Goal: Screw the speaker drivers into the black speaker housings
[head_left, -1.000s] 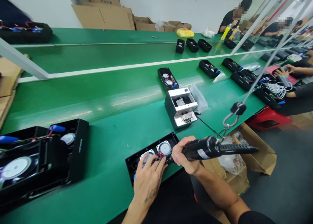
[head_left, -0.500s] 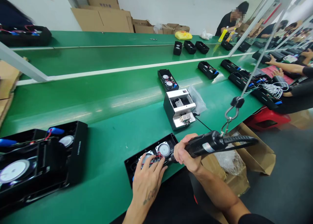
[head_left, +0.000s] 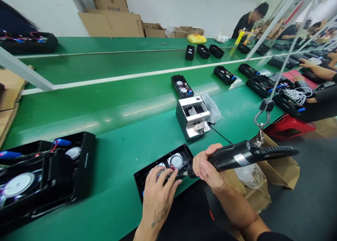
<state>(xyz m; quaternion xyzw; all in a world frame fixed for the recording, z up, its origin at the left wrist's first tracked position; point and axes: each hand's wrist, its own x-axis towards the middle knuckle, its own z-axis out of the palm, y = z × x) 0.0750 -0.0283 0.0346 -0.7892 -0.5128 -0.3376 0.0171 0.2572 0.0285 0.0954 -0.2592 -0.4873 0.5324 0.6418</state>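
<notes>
My right hand (head_left: 209, 167) wraps round a black electric screwdriver (head_left: 234, 156), which hangs from a metal hook (head_left: 262, 118) and points left. Its tip is at the near side of a black speaker housing (head_left: 143, 174) lying open side up, though exact contact is hard to see. My left hand (head_left: 159, 199) reaches over that housing with bent fingers, gripping at its inside near the red wires. One round white speaker (head_left: 176, 161) shows beside the fingertips; another is mostly covered by the fingers.
Behind the housing stands a metal-topped screw feeder (head_left: 193, 116) beside a clear plastic bag (head_left: 212, 109). Large black housings (head_left: 84, 167) sit at left. Another open housing (head_left: 182, 86) lies behind the feeder. Cardboard boxes (head_left: 280, 171) are below right; co-workers sit at far right.
My right hand and the screwdriver have shifted slightly right, drawing the tip back; the hook has moved right too. My left hand stays on the housing with its fingers slightly more bent.
</notes>
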